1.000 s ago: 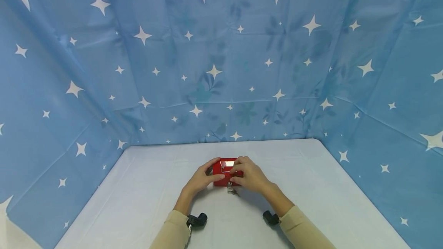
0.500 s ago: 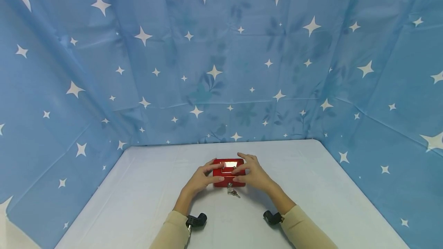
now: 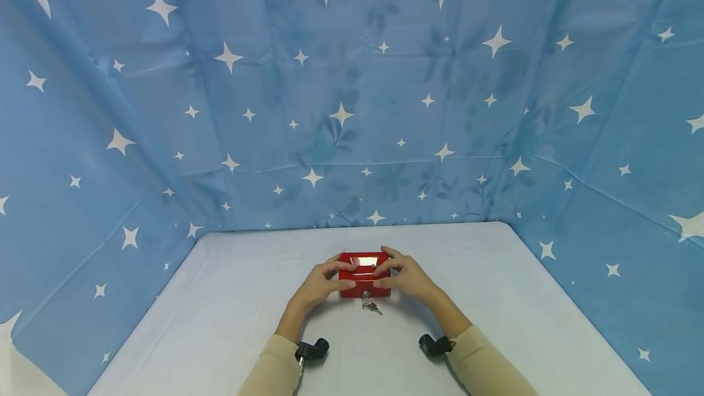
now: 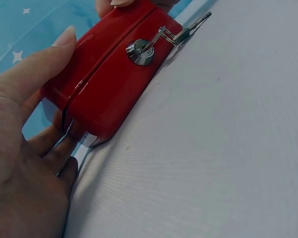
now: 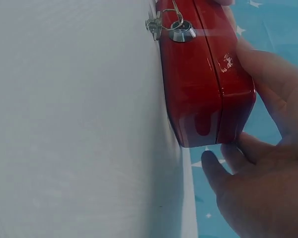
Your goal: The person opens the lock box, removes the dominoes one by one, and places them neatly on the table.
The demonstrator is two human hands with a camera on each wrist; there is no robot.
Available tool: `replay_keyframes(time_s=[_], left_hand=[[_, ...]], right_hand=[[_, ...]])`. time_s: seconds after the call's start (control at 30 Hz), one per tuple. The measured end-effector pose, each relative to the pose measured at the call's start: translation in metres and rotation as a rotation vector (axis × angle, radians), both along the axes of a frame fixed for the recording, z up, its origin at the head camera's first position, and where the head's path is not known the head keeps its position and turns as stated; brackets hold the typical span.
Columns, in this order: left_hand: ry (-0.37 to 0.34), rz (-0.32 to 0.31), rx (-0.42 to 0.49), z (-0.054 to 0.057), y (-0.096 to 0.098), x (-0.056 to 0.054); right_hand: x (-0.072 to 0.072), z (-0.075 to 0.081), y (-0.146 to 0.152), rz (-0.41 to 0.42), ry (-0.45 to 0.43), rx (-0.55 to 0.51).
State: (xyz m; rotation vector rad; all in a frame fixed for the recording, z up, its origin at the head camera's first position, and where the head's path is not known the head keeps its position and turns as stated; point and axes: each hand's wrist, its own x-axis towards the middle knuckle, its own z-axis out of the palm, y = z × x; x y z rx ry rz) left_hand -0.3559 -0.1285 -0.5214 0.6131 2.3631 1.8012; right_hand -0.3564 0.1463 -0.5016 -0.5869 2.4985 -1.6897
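Observation:
A small red metal cash box (image 3: 364, 286) stands on the table with its lid down. A key sits in its round silver lock (image 4: 140, 52), and a second key (image 4: 181, 36) hangs from it on a ring. The left hand (image 3: 319, 285) holds the box's left end, thumb on the lid's front edge and fingers round the side. At the opposite end, the right hand (image 3: 412, 280) curls round the box with its thumb on the lid. Some fingertips behind the box are hidden.
The white table (image 3: 231, 304) bears the box near its middle. A blue curtain with white stars (image 3: 341, 78) hangs behind and along both sides. Black wrist cameras (image 3: 313, 350) are strapped near each beige sleeve.
The right hand has shifted from the lid's front, near the lock, out to the box's right end, uncovering more of the lid and keys. The left hand stays at its end.

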Motion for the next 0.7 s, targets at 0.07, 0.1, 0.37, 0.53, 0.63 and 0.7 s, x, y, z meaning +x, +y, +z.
replay_keyframes(time_s=[0.07, 0.1, 0.37, 0.53, 0.63, 0.7], left_hand=[[-0.007, 0.0, 0.021, 0.0004, 0.0003, 0.0002], [-0.01, 0.002, 0.029, 0.0005, 0.0004, 0.0003], [-0.039, 0.024, 0.053, -0.0007, 0.001, -0.0005], [-0.046, 0.029, 0.053, -0.0015, 0.0008, -0.0003], [-0.043, 0.029, 0.054, -0.002, 0.0007, -0.0007], [-0.039, 0.028, 0.055, -0.0024, 0.0006, -0.0013]], right_hand=[[-0.0006, -0.0004, 0.0009, 0.003, -0.012, -0.025], [-0.0008, -0.0005, 0.0014, 0.005, -0.019, -0.035], [0.0003, -0.0013, 0.0043, 0.006, -0.089, -0.04], [-0.0013, -0.003, 0.0043, -0.001, -0.117, -0.042], [-0.0012, -0.0031, 0.0038, -0.008, -0.128, -0.056], [-0.0008, -0.003, 0.0034, -0.016, -0.129, -0.058]])
